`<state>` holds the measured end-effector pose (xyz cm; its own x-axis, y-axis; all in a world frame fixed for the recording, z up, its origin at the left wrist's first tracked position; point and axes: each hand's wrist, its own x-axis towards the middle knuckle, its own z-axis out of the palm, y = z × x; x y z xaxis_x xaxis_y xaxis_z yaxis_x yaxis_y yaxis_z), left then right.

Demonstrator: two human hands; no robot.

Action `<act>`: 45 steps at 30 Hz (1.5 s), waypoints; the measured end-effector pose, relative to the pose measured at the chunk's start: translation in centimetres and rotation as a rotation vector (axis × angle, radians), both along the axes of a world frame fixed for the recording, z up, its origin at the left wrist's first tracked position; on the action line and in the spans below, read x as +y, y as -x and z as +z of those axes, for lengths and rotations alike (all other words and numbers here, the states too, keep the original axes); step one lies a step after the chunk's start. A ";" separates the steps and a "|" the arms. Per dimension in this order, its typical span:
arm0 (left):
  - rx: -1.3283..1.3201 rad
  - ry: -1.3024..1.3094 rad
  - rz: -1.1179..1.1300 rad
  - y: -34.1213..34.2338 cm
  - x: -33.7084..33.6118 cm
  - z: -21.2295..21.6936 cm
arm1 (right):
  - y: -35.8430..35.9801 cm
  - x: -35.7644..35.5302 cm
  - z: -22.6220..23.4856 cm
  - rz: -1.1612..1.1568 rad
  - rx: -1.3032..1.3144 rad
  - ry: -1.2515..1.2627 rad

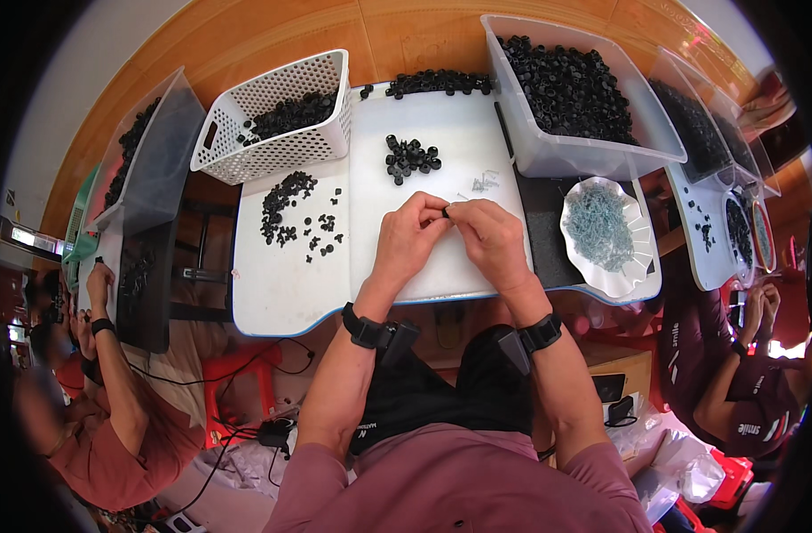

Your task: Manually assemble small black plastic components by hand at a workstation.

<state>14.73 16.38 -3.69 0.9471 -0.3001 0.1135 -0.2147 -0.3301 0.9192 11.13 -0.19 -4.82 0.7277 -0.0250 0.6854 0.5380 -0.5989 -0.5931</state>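
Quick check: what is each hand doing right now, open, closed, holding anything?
Left hand: closed, fingertips pinching a small black part over the white board.
Right hand: closed, fingertips pinched on the same small black part, meeting the left.

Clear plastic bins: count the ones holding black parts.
3: one clear plastic bin right of the white basket, one at left, one far right; others may be hidden.

The small black part [446,211] pinched between the left hand [410,233] and right hand [487,234] is mostly hidden by fingertips, too small to identify.
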 end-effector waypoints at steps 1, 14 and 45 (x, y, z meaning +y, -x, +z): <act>-0.001 0.007 -0.001 0.0 0.0 0.0 | 0.0 0.0 -0.1 -0.001 -0.023 0.028; 0.188 0.069 -0.141 -1.4 1.2 0.0 | 0.4 0.1 0.0 -0.008 -0.071 0.112; 0.142 0.293 0.083 -1.6 2.6 1.6 | -1.7 0.2 -0.8 -0.304 0.210 -0.031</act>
